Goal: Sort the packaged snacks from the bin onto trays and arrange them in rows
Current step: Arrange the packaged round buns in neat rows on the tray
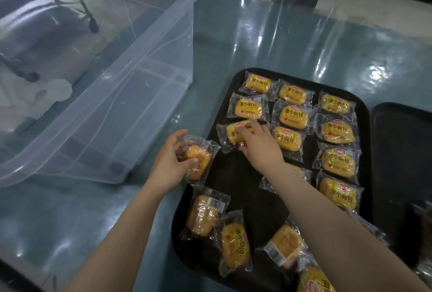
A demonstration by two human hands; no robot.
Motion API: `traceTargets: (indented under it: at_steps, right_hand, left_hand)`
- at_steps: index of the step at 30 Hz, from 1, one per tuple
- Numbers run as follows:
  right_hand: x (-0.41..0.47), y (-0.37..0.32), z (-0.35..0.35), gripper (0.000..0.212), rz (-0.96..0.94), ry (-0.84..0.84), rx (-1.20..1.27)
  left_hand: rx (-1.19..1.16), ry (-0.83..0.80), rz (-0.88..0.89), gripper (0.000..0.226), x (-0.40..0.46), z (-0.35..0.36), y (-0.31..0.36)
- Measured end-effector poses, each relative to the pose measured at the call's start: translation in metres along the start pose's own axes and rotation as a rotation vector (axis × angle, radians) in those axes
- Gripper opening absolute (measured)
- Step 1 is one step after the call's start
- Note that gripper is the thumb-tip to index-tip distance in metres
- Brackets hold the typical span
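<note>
A black tray (236,184) holds several clear-wrapped yellow bread packs, set in rows at its far and right side. My right hand (259,144) grips one pack (230,136) third down in the left row, its fingers curled over the top. My left hand (169,163) holds another pack (198,162) upside down over the tray's left rim. Three loose packs (203,214) lie unordered at the tray's near end. The clear plastic bin (131,95) stands left of the tray and looks empty inside.
A second black tray (402,174) lies to the right, partly cut off by the frame. The table wears a glossy clear cover (280,41). Chair legs show through the bin at the far left.
</note>
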State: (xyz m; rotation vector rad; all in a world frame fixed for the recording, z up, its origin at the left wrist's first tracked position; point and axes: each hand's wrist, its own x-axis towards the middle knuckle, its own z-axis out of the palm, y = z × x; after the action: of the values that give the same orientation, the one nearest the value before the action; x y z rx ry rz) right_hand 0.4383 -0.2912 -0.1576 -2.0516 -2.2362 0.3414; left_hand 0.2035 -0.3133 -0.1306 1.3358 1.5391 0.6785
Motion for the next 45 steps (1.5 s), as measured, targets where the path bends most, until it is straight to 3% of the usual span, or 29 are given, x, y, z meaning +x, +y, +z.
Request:
traceTargets:
  at_steps: [7, 12, 17, 20, 21, 23, 25, 28, 31, 35, 38, 42, 45]
  right_hand:
    - [-0.006, -0.006, 0.018, 0.057, 0.065, 0.179, -0.102]
    - [0.0, -0.014, 0.023, 0.061, 0.149, 0.135, -0.024]
    - [-0.014, -0.025, 0.008, 0.046, 0.193, 0.209, 0.332]
    - [-0.04, -0.032, -0.01, 0.059, 0.229, 0.041, 0.82]
    - [-0.049, -0.034, -0.013, 0.057, 0.238, -0.034, 0.865]
    - [-0.065, -0.032, -0.011, 0.028, 0.279, -0.065, 0.839]
    - [-0.079, -0.028, -0.011, 0.013, 0.383, 0.002, 0.974]
    - [-0.101, -0.028, -0.012, 0.015, 0.531, 0.081, 1.234]
    - [-0.111, -0.037, -0.011, 0.012, 0.612, 0.163, 1.354]
    - [-0.114, -0.052, -0.015, 0.016, 0.816, 0.302, 1.605]
    - [-0.118, -0.056, -0.021, 0.02, 0.89, 0.385, 1.775]
    - [-0.116, -0.061, -0.028, 0.019, 0.865, 0.454, 1.71]
    - [-0.117, -0.06, -0.031, 0.013, 0.936, 0.597, 1.606]
  left_hand:
    - [0.004, 0.001, -0.025, 0.072, 0.004, 0.0, -0.005]
    - [0.018, -0.024, -0.012, 0.075, 0.006, 0.003, 0.0]
    - [0.092, -0.109, 0.047, 0.066, 0.003, 0.009, 0.01]
    - [0.112, -0.137, 0.106, 0.067, -0.003, 0.02, 0.016]
    - [0.102, -0.143, 0.125, 0.068, -0.006, 0.025, 0.016]
    - [0.049, -0.181, 0.124, 0.07, -0.011, 0.035, 0.014]
    - [0.025, -0.265, 0.093, 0.064, -0.016, 0.038, 0.01]
    - [0.114, -0.372, 0.079, 0.033, -0.014, 0.033, 0.005]
    - [-0.127, -0.36, -0.058, 0.015, -0.017, 0.029, 0.003]
    - [-0.62, -0.402, -0.287, 0.039, -0.024, 0.029, 0.009]
    - [-0.615, -0.368, -0.273, 0.03, -0.025, 0.029, 0.02]
    - [-0.528, -0.349, -0.221, 0.024, -0.022, 0.026, 0.028]
    - [-0.516, -0.317, -0.204, 0.026, -0.018, 0.023, 0.033]
